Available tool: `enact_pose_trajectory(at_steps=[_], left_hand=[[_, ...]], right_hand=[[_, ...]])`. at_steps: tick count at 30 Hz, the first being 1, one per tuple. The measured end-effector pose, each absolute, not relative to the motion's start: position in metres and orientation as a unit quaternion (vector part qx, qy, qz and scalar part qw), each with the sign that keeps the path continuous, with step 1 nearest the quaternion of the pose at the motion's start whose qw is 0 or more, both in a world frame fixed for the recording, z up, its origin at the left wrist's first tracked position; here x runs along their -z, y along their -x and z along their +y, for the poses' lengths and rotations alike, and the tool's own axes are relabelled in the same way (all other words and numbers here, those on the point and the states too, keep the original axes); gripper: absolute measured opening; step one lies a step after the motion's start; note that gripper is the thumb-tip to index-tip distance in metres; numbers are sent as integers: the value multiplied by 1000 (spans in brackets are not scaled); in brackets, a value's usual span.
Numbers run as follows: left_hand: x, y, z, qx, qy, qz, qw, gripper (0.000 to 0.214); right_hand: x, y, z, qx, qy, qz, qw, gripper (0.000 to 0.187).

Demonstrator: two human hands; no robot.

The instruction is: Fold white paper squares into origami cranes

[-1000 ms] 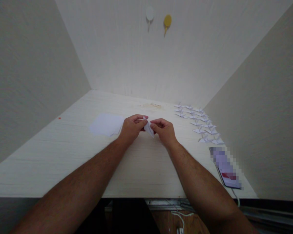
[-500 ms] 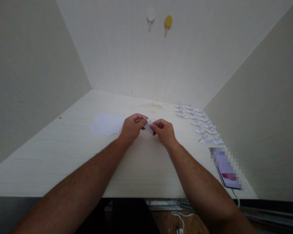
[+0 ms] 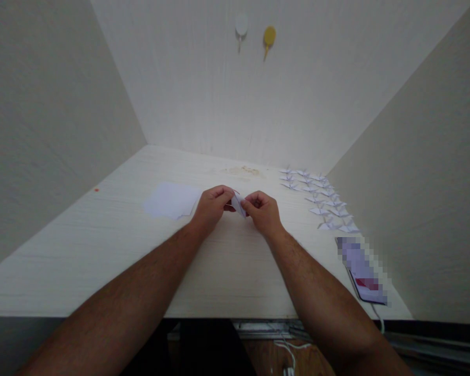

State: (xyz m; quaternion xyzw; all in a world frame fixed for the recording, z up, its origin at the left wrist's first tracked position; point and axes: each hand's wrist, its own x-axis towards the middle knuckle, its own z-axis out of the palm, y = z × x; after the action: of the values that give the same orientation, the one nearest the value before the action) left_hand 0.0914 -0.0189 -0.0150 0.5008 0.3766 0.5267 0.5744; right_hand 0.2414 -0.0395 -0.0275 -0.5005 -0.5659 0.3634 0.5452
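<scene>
A small piece of folded white paper (image 3: 238, 203) is held between both hands above the middle of the table. My left hand (image 3: 215, 202) pinches its left side between thumb and fingers. On the right side, my right hand (image 3: 263, 210) grips it with thumb and forefinger. The fingers hide part of the paper, so its full folded shape cannot be made out. Left of my left hand lies a stack of white paper sheets (image 3: 170, 199). Several folded white paper cranes (image 3: 320, 211) stand in rows to the right of my right hand.
A phone (image 3: 362, 271) with a blurred screen lies at the right front, its white cable (image 3: 379, 317) running over the edge of the white table (image 3: 82, 250). Walls enclose the back and sides. A white hook (image 3: 242, 25) and a yellow hook (image 3: 270, 36) are on the back wall.
The fingers of my left hand have shifted slightly on the folded paper, which has turned a little. My right hand keeps nearly the same place.
</scene>
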Motion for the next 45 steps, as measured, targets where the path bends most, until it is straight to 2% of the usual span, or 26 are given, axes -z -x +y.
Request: enact_pose_trajectory(at_steps=[9, 19, 27, 33, 45], left_hand=[[17, -92, -20, -515, -532, 368, 562, 25], [17, -92, -20, -514, -544, 364, 554, 25], [16, -91, -20, -530, -502, 342, 592, 22], [13, -92, -21, -535, -531, 379, 536, 20], [0, -76, -16, -491, -675, 434, 339, 11]], right_hand=[[31, -240, -41, -320, 494, -583, 560, 27], [34, -239, -41, -332, 477, -583, 568, 25], [36, -243, -39, -349, 485, -569, 565, 18], [32, -242, -41, -376, 483, -573, 546, 21], [32, -243, -41, -385, 494, -582, 519, 20]])
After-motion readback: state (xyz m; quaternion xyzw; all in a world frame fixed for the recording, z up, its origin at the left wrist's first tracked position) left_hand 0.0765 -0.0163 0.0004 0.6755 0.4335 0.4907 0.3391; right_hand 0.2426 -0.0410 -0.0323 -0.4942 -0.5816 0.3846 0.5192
